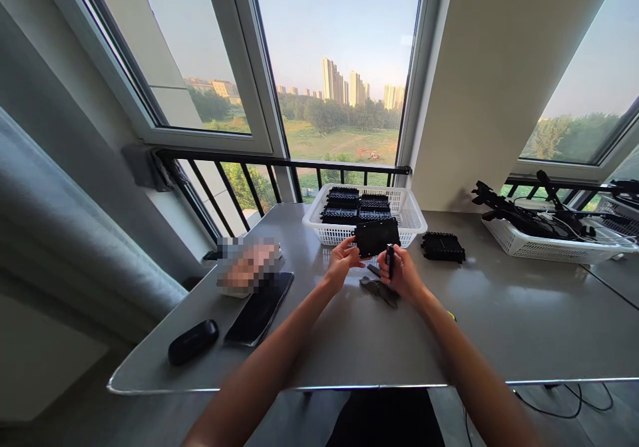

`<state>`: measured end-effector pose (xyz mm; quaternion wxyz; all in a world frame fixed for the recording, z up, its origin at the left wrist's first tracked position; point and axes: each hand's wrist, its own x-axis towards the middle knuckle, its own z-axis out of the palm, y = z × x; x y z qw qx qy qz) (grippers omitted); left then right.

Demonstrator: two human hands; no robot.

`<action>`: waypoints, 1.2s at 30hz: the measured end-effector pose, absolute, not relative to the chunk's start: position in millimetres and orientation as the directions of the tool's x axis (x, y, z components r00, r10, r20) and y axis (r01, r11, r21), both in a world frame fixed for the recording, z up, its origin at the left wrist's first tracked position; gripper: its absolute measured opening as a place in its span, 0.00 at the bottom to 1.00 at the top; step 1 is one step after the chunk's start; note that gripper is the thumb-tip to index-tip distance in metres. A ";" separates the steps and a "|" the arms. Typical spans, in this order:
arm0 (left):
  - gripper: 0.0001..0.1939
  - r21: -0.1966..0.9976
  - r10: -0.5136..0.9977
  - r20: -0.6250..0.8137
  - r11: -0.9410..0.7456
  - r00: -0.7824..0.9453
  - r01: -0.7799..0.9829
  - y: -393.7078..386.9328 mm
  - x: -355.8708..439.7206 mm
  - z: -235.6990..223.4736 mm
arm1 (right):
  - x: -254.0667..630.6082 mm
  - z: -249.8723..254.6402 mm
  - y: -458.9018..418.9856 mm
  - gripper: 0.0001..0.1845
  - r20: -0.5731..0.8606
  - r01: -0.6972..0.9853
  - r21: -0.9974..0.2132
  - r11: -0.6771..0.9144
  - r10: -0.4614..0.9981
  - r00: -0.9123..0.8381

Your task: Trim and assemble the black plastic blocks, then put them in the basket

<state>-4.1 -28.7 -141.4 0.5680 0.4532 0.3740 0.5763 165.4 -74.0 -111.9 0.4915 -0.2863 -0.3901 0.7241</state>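
My left hand (343,261) is closed on the left edge of a flat black rectangular plastic part (375,235), held up over the table in front of the basket. In my right hand (405,275) is a short, dark, upright stick-like piece (390,259); its exact kind is too small to tell. It sits close to the part's lower right corner, and I cannot tell whether the two touch. Below my hands, a dark grey object (379,290) lies on the table, partly hidden by my right hand. Behind the part stands a white plastic basket (417,215) with several black ribbed blocks (343,202).
Right of the basket lies another black ribbed block (443,247). A second white basket (544,251) holds black parts and cables. On the left are a black phone (259,310), a dark oblong case (194,342) and a blurred-out item (249,267). A railing (299,163) borders the window.
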 end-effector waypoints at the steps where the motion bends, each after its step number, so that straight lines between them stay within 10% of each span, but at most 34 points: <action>1: 0.34 0.946 0.993 0.101 -0.077 0.061 -0.315 -28.8 -3.8 -141.7 | 164.2 -113.4 -74.1 0.23 -0.041 -0.487 -0.840 -0.240 0.922 -0.384; 36: 0.28 0.941 0.918 0.219 -0.109 0.330 -0.320 -39.8 9.5 -147.1 | 157.2 -119.2 -82.2 0.16 -0.124 -0.427 -0.759 -0.492 0.753 -0.646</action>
